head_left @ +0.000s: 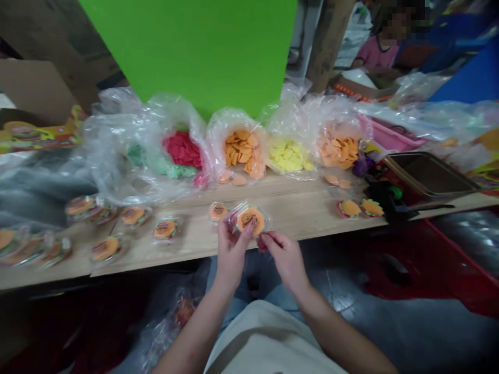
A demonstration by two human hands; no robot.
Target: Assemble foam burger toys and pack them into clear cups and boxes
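Wooden counter [298, 210], cased toy burger [250, 217] above it: left hand [231, 252] clamped on, right hand [287, 258] at its lower edge, can't tell if gripping. Prob light, slick, crushable; grab the rim.

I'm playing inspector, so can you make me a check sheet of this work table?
Surface: pale wooden tabletop.
Things: wrapped burger; other burgers to its left and right.
Clutter: plastic bags with red pieces, orange pieces, yellow pieces; dark tray on the right.
Hands: left hand holds the wrapped burger; right hand close beside it, its pinch unclear.
Cables: nothing seen for sure.
Surroundings: green panel behind; another person, upper right.
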